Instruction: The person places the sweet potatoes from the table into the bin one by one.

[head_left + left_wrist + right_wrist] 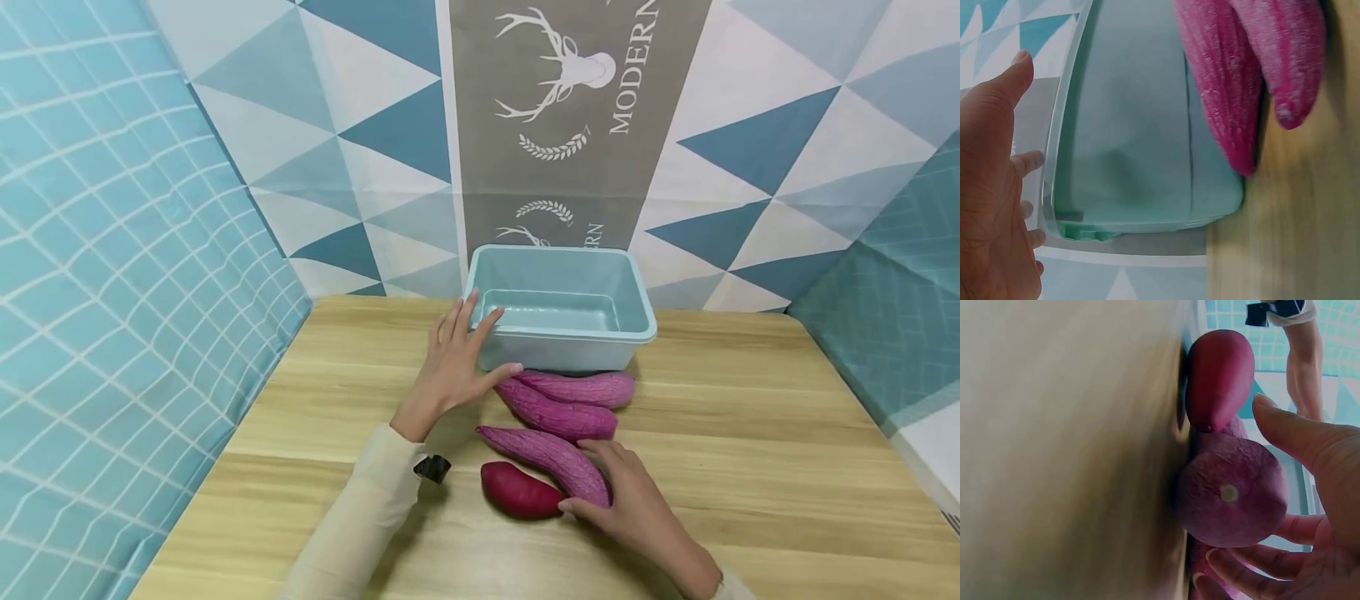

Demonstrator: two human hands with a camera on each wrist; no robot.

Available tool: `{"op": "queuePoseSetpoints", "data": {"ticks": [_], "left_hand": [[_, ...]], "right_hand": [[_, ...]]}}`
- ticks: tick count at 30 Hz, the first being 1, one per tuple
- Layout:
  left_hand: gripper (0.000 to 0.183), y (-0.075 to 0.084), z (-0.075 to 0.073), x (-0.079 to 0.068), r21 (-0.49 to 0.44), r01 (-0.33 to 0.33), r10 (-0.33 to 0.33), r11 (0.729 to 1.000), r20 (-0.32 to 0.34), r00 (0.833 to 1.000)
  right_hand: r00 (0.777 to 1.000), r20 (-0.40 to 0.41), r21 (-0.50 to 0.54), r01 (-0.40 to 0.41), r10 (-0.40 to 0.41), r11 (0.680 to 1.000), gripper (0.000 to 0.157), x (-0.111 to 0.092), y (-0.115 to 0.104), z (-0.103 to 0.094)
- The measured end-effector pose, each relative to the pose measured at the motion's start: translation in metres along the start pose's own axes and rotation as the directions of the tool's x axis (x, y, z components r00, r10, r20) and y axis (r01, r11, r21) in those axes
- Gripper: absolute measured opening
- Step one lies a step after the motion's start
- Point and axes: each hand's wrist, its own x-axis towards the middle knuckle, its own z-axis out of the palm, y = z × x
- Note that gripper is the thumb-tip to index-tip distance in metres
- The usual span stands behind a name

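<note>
One hand, the left hand (448, 371), hangs left of centre, fingers spread at a corner of the box (558, 352); whether they touch it, I can't tell. Further right, low in the frame, lies the red potato (517, 492). Beside it the front yam (542, 450) slants from its thin tip near centre to its blunt end, lower and further right. Above, two back yams (558, 412) lie by the box. Right of centre, the right hand (637, 510) is nearer the front yam: thumb and fingers stand apart with the blunt end between them, so the yam's length runs up and left from that palm.
</note>
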Motion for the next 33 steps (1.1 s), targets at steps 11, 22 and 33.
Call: {"op": "queuePoseSetpoints", "data": {"ticks": [11, 22, 33], "left_hand": [[0.076, -0.008, 0.006, 0.028, -0.113, 0.074, -0.074, 0.991, 0.008, 0.997], [0.070, -0.019, 0.006, 0.034, -0.105, 0.095, -0.094, 0.990, 0.008, 0.996], [0.068, -0.022, 0.012, 0.041, -0.133, 0.138, -0.135, 0.981, 0.035, 0.990]], "right_hand": [[0.992, 0.043, 0.031, -0.121, 0.119, 0.992, 0.079, -0.007, -0.001, 0.008], [0.988, 0.069, 0.058, -0.143, 0.139, 0.988, 0.074, -0.007, -0.005, 0.012], [0.992, -0.021, 0.021, -0.120, 0.121, 0.992, 0.065, -0.004, -0.006, 0.015]]}}
